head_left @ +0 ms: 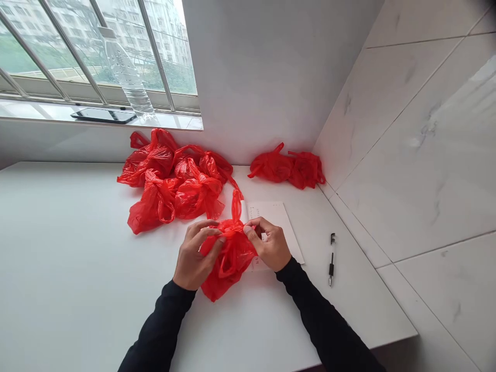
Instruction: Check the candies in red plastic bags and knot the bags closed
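Between my hands is a red plastic bag (228, 263), gathered into a knot near its top, with one handle loop standing up toward the wall. My left hand (199, 253) pinches the bag's left side by the knot, thumb and fingers closed on the film. From the other side, my right hand (269, 243) grips the knot's right edge between thumb and forefinger. Under the bag and my right hand lies an open notebook (289, 235) with handwritten marks, its left part covered. What the bag contains cannot be seen.
Several knotted red bags (155, 155) are heaped at the back left, and more red bags (287, 168) sit in the right corner. A pen (331, 266) lies on the white table (77, 268). On the windowsill are a water bottle (129, 77) and a tablet (103, 115).
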Demonstrator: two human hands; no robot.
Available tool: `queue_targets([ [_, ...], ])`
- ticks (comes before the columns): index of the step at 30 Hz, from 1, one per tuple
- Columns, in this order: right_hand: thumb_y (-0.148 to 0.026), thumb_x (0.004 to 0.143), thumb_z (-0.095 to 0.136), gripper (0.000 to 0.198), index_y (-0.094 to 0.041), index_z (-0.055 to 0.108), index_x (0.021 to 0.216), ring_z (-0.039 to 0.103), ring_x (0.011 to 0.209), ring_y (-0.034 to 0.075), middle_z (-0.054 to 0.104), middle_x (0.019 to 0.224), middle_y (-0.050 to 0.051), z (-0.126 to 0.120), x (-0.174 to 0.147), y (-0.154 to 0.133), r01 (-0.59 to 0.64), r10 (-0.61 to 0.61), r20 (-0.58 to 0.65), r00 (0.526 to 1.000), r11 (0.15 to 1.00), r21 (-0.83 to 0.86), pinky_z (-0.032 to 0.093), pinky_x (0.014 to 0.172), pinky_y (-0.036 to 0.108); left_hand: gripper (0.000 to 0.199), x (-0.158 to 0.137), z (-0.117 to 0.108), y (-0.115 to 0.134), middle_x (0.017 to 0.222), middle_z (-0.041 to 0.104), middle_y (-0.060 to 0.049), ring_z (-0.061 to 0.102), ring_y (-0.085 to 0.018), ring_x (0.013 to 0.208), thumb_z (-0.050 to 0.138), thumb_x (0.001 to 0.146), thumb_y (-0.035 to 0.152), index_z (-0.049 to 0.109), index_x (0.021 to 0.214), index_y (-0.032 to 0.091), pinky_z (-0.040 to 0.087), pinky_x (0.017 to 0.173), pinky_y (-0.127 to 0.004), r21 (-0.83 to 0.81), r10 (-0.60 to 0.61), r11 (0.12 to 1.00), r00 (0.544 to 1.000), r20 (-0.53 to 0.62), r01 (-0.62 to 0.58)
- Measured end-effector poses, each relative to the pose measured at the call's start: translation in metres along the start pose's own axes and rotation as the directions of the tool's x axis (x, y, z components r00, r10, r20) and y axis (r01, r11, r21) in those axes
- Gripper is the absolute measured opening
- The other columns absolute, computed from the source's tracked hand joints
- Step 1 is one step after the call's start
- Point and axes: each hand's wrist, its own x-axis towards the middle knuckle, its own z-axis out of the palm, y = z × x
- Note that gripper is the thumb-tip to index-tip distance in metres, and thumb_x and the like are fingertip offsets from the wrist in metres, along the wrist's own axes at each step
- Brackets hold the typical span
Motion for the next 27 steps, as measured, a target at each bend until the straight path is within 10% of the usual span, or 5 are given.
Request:
queue_targets([
  [7,-0.048,0.098,0.046,0.028,-0.022,0.054,0.093,0.059,0.085,0.019,0.061,0.092,0.005,-0.013,0.01,0.013,-0.047,0.061,-0.247,0.967,0.997,0.061,0.049,0.075,0.031,0.015,0.008,-0.021,-0.018,0.101,0.064,-0.004,0.062,-0.021,0.102,0.061,0.092,0.035,0.062,0.099,0.022,0.05,0.095,-0.036,0.006,-0.04,0.999,0.944,-0.329,0.044],
  [13,-0.047,0.092,0.06,0.031,-0.024,0.057,0.113,0.061,0.078,0.018,0.063,0.087,0.001,-0.004,0.003,-0.002,-0.029,0.041,-0.095,0.995,0.991,0.131,0.052,0.076,0.031,0.031,0.002,-0.01,-0.001,0.114,0.068,-0.004,0.06,-0.023,0.113,0.074,0.081,0.035,0.069,0.11,0.024,0.043,0.105,-0.037,0.044,0.006,0.999,0.981,-0.192,0.002],
  [20,-0.043,0.098,0.049,0.022,-0.022,0.054,0.095,0.056,0.071,0.017,0.058,0.079,0.0,-0.007,0.012,-0.006,-0.005,0.031,-0.216,0.976,0.993,0.12,0.048,0.07,0.029,0.021,0.019,-0.025,-0.003,0.088,0.063,-0.001,0.058,-0.015,0.083,0.066,0.089,0.038,0.063,0.092,0.018,0.046,0.082,-0.031,-0.015,-0.112,0.993,0.897,-0.428,0.116],
  [27,-0.043,0.086,0.066,0.026,-0.021,0.053,0.081,0.055,0.08,0.015,0.056,0.085,-0.001,-0.029,0.077,-0.052,0.111,-0.087,-0.19,0.978,0.987,0.117,0.046,0.075,0.027,0.028,0.108,-0.053,0.036,0.075,0.059,0.0,0.053,-0.011,0.063,0.06,0.087,0.038,0.06,0.105,0.017,0.042,0.057,-0.022,-0.163,-0.136,0.979,0.986,-0.096,0.119],
])
